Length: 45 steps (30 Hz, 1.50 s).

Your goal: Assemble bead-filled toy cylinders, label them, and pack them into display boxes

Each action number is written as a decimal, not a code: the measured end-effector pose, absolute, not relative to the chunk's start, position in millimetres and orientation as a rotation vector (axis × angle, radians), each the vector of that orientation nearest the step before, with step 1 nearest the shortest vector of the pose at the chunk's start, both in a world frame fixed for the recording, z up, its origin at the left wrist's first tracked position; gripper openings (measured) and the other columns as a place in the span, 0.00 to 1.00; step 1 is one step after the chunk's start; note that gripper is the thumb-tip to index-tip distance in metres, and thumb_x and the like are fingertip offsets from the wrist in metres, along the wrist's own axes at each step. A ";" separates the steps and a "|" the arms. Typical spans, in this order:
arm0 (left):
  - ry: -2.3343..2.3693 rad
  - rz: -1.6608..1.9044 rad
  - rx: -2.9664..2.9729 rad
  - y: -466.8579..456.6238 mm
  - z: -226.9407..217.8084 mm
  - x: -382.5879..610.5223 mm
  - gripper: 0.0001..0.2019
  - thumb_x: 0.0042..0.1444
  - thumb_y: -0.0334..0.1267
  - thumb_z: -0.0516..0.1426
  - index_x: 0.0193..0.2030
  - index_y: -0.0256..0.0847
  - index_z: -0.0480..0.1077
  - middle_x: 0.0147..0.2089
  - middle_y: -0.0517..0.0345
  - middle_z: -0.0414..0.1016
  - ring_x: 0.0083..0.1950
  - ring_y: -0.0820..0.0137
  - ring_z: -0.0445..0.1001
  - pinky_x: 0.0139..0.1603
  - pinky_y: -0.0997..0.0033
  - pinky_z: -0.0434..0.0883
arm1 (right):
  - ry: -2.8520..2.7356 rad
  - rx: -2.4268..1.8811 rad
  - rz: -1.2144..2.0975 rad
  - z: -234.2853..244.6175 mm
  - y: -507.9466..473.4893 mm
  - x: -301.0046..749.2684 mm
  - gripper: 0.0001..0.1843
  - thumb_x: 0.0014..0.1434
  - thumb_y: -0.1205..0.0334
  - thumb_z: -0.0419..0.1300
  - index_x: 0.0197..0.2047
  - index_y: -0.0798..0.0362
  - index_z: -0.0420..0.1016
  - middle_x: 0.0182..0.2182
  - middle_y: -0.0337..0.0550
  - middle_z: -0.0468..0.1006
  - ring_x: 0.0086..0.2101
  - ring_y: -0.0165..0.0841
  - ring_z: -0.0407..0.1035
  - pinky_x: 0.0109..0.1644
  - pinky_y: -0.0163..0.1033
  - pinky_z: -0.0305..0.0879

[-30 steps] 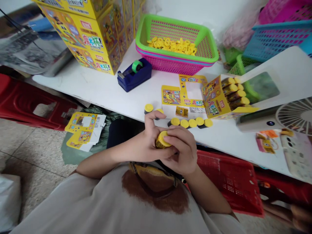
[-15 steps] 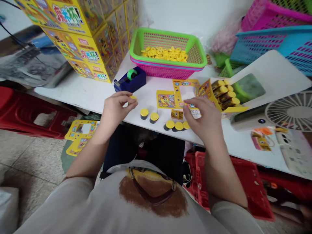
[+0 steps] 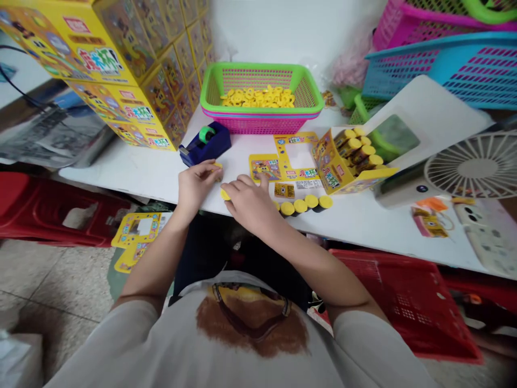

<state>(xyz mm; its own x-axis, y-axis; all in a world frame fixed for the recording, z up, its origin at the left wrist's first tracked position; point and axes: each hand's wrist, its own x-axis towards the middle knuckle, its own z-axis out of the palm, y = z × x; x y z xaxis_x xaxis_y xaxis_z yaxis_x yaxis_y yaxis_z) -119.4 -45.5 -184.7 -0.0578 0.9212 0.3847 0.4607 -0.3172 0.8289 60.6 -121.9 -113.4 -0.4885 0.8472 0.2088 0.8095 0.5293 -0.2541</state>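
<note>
My left hand point(image 3: 196, 183) rests at the white table's front edge, fingers pinched on a small yellow piece point(image 3: 218, 165). My right hand point(image 3: 248, 200) lies just right of it, curled over the yellow-capped cups point(image 3: 225, 194) standing there; one yellow cap shows at its fingertips. A row of several more yellow-capped cups point(image 3: 306, 203) stands to the right of that hand. Behind lie flat yellow printed cards point(image 3: 291, 161) and an open yellow carton point(image 3: 337, 164) holding several capped tubes on their sides.
A blue tape dispenser point(image 3: 204, 144) sits behind my left hand. A green-and-pink basket point(image 3: 311, 102) of yellow rings stands at the back, stacked yellow boxes point(image 3: 117, 70) at the left, a white fan point(image 3: 470, 167) and phone point(image 3: 490, 231) at the right. Red crates point(image 3: 404, 302) stand under the table.
My right hand has swung left from the cards to the cups beside my left hand. A second ago both hands held one yellow-capped cup above my lap.
</note>
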 end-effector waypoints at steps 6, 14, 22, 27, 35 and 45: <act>1.478 1.297 1.802 -40.2 -188.2 -115.8 0.06 0.61 0.38 0.63 0.39 0.38 0.80 0.48 0.47 0.87 0.64 0.59 0.80 0.63 0.63 0.77 | -2.197 -0.913 0.104 -100.1 -189.8 98.7 0.12 0.72 0.58 0.62 0.56 0.48 0.77 0.50 0.41 0.87 0.55 0.39 0.77 0.70 0.54 0.53; 1.516 1.393 2.220 -59.1 -141.9 -112.5 0.10 0.63 0.38 0.65 0.51 0.43 0.78 0.63 0.50 0.80 0.66 0.59 0.77 0.70 0.57 0.73 | -1.892 -0.917 0.289 -110.3 -253.1 177.5 0.32 0.55 0.70 0.74 0.63 0.49 0.77 0.45 0.48 0.87 0.48 0.46 0.81 0.52 0.56 0.80; 0.911 0.060 2.524 -6.5 -113.5 -4.0 0.15 0.67 0.43 0.58 0.54 0.39 0.80 0.49 0.50 0.84 0.47 0.63 0.81 0.49 0.67 0.73 | -1.662 -0.852 0.358 -118.6 -258.7 184.4 0.35 0.53 0.75 0.71 0.64 0.51 0.78 0.45 0.50 0.85 0.45 0.44 0.80 0.52 0.55 0.80; 0.993 -0.209 2.606 5.0 -122.9 29.0 0.24 0.56 0.45 0.68 0.57 0.37 0.77 0.57 0.44 0.79 0.51 0.57 0.78 0.43 0.66 0.68 | -1.696 -0.829 0.412 -127.4 -257.8 180.4 0.33 0.54 0.72 0.71 0.64 0.51 0.78 0.46 0.51 0.85 0.45 0.45 0.80 0.53 0.58 0.80; 1.013 -0.141 2.457 15.0 -126.5 23.2 0.15 0.50 0.31 0.68 0.47 0.37 0.79 0.42 0.56 0.83 0.42 0.67 0.79 0.43 0.71 0.68 | -1.700 -0.864 0.486 -132.4 -255.0 182.7 0.35 0.55 0.74 0.71 0.65 0.49 0.76 0.47 0.51 0.85 0.48 0.45 0.79 0.54 0.55 0.80; 0.854 0.580 1.783 -2.4 -101.9 -27.1 0.10 0.52 0.28 0.64 0.41 0.37 0.85 0.42 0.54 0.87 0.40 0.69 0.82 0.46 0.69 0.78 | -1.683 -0.930 0.581 -132.9 -251.3 180.8 0.34 0.57 0.76 0.70 0.64 0.47 0.76 0.50 0.49 0.82 0.51 0.39 0.76 0.57 0.46 0.77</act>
